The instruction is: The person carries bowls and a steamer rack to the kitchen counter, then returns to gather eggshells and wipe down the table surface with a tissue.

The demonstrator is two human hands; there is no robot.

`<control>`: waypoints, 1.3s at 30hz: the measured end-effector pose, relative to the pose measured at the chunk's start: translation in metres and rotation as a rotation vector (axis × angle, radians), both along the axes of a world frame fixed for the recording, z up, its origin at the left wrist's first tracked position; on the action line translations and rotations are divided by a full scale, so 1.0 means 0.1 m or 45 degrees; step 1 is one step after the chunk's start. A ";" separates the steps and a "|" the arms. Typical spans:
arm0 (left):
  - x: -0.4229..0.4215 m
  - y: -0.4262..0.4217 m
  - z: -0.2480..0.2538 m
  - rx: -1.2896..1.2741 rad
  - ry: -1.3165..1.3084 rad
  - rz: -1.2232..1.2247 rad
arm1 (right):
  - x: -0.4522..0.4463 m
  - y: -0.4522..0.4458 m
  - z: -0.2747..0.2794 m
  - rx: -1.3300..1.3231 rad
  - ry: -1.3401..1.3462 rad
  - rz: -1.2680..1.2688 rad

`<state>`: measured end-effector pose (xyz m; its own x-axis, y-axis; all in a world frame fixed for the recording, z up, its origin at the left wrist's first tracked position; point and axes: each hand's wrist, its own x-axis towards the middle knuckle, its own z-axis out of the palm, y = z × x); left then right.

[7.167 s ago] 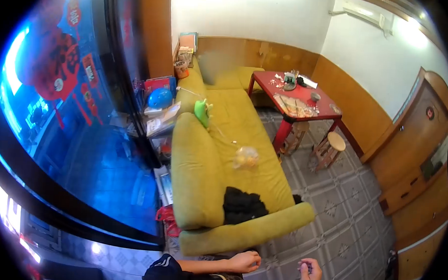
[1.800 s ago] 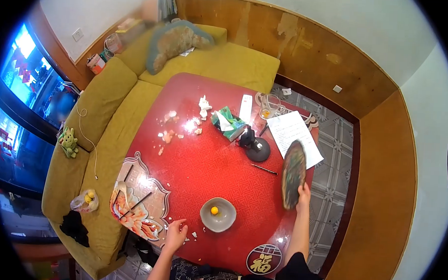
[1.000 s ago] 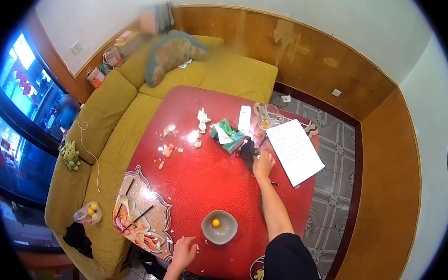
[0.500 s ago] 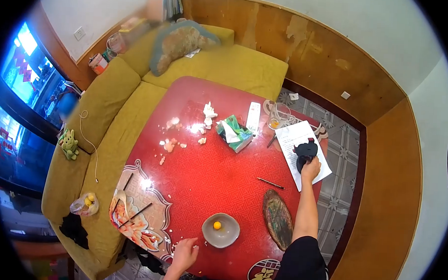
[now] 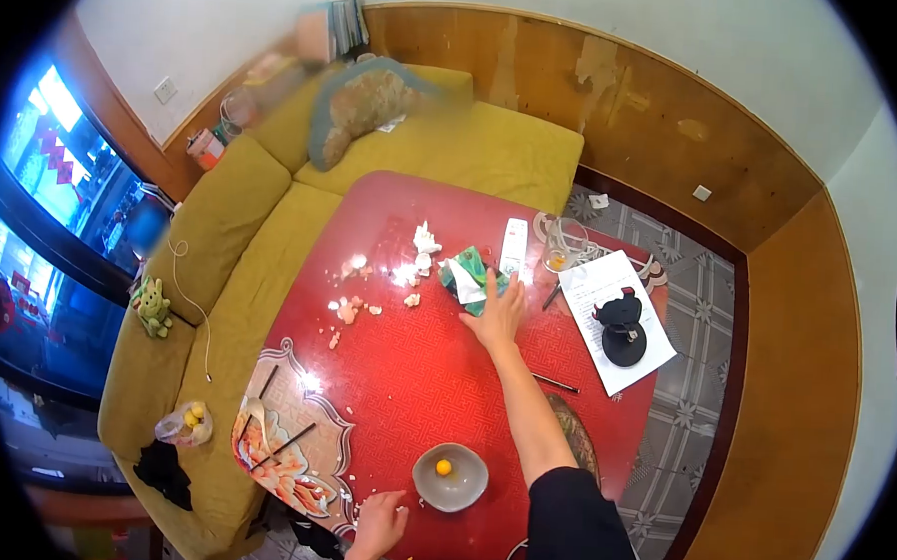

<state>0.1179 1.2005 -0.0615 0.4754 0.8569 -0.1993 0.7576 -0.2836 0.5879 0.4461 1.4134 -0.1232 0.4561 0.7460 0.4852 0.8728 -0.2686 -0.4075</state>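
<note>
My right hand [image 5: 497, 314] reaches across the table with its fingers spread, at the near right side of a green and white tissue pack [image 5: 465, 285]; whether it touches the pack I cannot tell. Close to the table's near edge, my left hand [image 5: 382, 522] rests with fingers loosely apart and holds nothing. Beside it is a grey bowl [image 5: 451, 490] containing a small yellow-orange ball, like an egg yolk [image 5: 443, 467]. A black figurine on a round base [image 5: 623, 338] stands on a printed paper sheet [image 5: 601, 280] at the right.
White and pinkish crumpled bits [image 5: 347, 309] lie on the red table [image 5: 415, 369]. A white remote [image 5: 513, 245] and a clear glass [image 5: 567, 247] are at the back. Dark sticks [image 5: 286, 443] and a spoon [image 5: 258, 412] lie left. My forearm partly covers a dark oval board [image 5: 574, 431].
My right hand has let go of the black figurine, which now stands on the paper, and has moved left to the tissue pack. My left hand stays near the bowl. The view has shifted slightly.
</note>
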 end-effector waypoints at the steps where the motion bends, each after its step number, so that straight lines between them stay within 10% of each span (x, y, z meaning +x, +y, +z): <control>1: 0.00 0.00 0.01 0.007 -0.009 -0.004 | -0.03 0.11 -0.02 -0.171 -0.014 -0.065; 8: -0.13 -0.01 -0.01 -0.024 0.013 0.013 | 0.12 -0.43 -0.31 0.269 0.086 0.051; 16: -0.07 -0.10 -0.08 -0.080 0.011 -0.053 | 0.55 -1.29 0.04 -0.394 -0.117 -0.500; 23: 0.03 -0.10 -0.09 -0.038 -0.040 -0.130 | 0.38 -0.21 0.18 -0.090 -0.097 0.133; 31: -0.03 -0.06 0.05 -0.140 0.075 -0.022 | 0.47 0.86 -0.33 -0.594 0.284 -0.485; 36: -0.05 -0.07 -0.09 -0.075 0.054 0.047 | 0.59 0.85 -0.16 -0.471 1.005 -0.291; 39: 0.05 -0.04 -0.10 -0.060 0.050 0.005 | 0.50 0.35 -0.08 0.123 0.748 -0.024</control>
<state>0.1226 1.1963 -0.0716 0.4633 0.8477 -0.2581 0.7813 -0.2533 0.5705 0.4958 1.4485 -0.1308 0.6815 0.7002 0.2126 0.4892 -0.2198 -0.8440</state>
